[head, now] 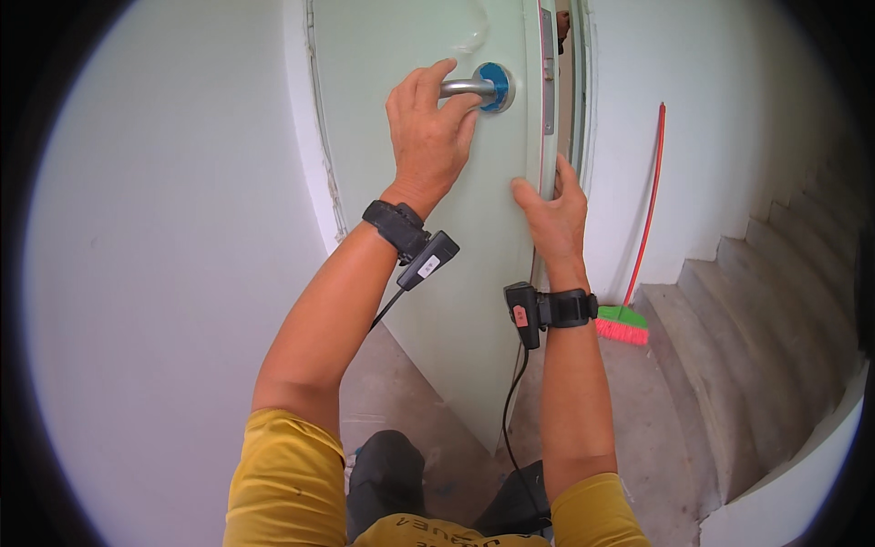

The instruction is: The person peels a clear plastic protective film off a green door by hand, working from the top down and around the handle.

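Observation:
A pale green door point(424, 287) stands partly open in front of me. My left hand point(434, 123) is at its metal lever handle point(468, 87), with the thumb below and the fingers above and behind the lever. Blue film, torn at the edges, covers part of the round rose point(506, 87). Lower and to the right, my right hand point(557, 212) grips the door's free edge, thumb on the near face and fingers around the far side. Above that hand, a metal lock faceplate point(547, 75) with a latch is set in the edge. Both wrists wear black straps with cabled devices.
A red-handled broom point(653, 198) with green and pink head leans on the white wall right of the door. Concrete stairs point(738, 301) rise at the right. A white wall point(171, 273) bounds the left side. Something dark shows through the door gap, too little to identify.

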`<state>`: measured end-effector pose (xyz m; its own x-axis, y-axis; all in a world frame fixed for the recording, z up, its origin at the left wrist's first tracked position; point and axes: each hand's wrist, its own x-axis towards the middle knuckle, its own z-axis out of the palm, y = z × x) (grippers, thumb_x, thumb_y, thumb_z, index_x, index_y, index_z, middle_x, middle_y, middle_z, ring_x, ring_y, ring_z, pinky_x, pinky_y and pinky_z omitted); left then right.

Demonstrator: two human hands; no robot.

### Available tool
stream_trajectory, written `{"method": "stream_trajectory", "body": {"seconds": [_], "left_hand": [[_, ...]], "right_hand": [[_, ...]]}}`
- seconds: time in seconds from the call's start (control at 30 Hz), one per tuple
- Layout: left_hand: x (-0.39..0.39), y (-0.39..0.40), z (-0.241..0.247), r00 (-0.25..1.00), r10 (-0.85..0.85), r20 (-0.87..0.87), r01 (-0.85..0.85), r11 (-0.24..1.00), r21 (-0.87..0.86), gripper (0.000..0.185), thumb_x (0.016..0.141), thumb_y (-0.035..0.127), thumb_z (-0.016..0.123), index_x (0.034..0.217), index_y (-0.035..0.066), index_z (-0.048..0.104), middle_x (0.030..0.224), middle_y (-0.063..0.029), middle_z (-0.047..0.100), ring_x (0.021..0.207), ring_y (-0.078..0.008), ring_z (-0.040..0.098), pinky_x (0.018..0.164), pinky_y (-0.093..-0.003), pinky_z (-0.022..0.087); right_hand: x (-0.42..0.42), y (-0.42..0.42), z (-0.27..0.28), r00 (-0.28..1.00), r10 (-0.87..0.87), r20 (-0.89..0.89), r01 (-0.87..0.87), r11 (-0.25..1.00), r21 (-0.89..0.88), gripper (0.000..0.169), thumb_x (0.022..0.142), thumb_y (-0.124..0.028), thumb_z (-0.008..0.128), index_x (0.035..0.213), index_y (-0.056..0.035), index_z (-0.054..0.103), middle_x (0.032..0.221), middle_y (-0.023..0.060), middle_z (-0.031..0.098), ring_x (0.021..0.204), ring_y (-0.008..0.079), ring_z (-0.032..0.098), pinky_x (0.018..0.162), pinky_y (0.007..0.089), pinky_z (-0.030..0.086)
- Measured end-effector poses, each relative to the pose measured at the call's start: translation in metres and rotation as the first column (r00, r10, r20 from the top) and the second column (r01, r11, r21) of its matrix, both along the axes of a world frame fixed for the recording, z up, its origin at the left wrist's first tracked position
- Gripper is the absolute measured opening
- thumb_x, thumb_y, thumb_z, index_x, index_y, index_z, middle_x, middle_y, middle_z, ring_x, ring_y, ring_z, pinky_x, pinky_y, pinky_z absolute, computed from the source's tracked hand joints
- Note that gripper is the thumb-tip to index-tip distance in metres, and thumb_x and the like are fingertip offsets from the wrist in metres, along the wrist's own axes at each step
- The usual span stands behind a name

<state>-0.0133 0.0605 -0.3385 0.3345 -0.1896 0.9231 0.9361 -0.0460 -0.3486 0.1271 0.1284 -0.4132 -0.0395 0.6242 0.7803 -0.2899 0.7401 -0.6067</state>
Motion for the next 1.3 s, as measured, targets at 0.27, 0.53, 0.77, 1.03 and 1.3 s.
{"method": "stream_trajectory", "body": {"seconds": [0.27,0.53,0.77,1.03,1.3], "left_hand": [[0.012,0.013,0.005,0.998,0.049,0.043,-0.051,0.997,0.051,0.016,0.067,0.003,0.069,0.081,0.007,0.063,0.118,-0.0068,0.055,0.109,-0.0288,0.047,0.09,-0.0418,0.034],[0.013,0.012,0.009,0.999,0.024,-0.044,-0.022,0.999,0.041,0.019,0.064,-0.001,0.065,0.078,0.006,0.055,0.11,-0.0092,0.053,0.103,-0.0293,0.047,0.09,-0.0438,0.034],[0.001,0.016,0.0,0.996,-0.06,-0.058,0.059,0.998,-0.027,0.02,0.064,-0.001,0.064,0.079,0.007,0.053,0.109,-0.0095,0.052,0.101,-0.029,0.047,0.09,-0.0424,0.034],[-0.005,0.006,-0.001,1.0,0.015,-0.003,-0.015,0.999,-0.051,0.023,0.069,0.004,0.069,0.089,0.008,0.061,0.126,-0.0102,0.047,0.11,-0.0293,0.046,0.091,-0.0418,0.034],[-0.004,0.007,0.001,0.999,0.011,0.032,-0.012,0.999,0.029,0.021,0.068,0.002,0.068,0.087,0.007,0.062,0.123,-0.0094,0.051,0.11,-0.0296,0.046,0.091,-0.0416,0.035]], "right_hand": [[0.003,-0.013,0.003,0.999,-0.009,0.045,0.009,1.0,0.004,0.062,0.075,-0.014,0.065,0.126,0.01,0.039,0.109,0.0159,0.057,0.095,0.0179,0.057,0.082,0.028,0.046],[0.001,-0.006,-0.001,0.999,-0.006,0.044,0.006,1.0,-0.004,0.064,0.075,-0.013,0.065,0.127,0.011,0.037,0.114,0.0179,0.055,0.1,0.0181,0.055,0.085,0.0283,0.045],[-0.002,0.004,-0.012,0.998,-0.048,0.048,0.047,0.998,0.029,0.065,0.072,-0.017,0.066,0.126,0.0098,0.039,0.111,0.0179,0.057,0.097,0.0206,0.057,0.083,0.0302,0.046],[-0.004,0.004,0.0,0.999,-0.039,-0.008,0.039,0.999,0.003,0.07,0.067,-0.024,0.069,0.126,0.0051,0.043,0.105,0.0189,0.061,0.092,0.0239,0.061,0.081,0.0334,0.047],[-0.013,-0.008,-0.001,0.998,-0.064,0.004,0.064,0.998,0.006,0.07,0.068,-0.023,0.069,0.126,0.0053,0.043,0.106,0.0187,0.06,0.092,0.0235,0.061,0.081,0.033,0.048]]}}
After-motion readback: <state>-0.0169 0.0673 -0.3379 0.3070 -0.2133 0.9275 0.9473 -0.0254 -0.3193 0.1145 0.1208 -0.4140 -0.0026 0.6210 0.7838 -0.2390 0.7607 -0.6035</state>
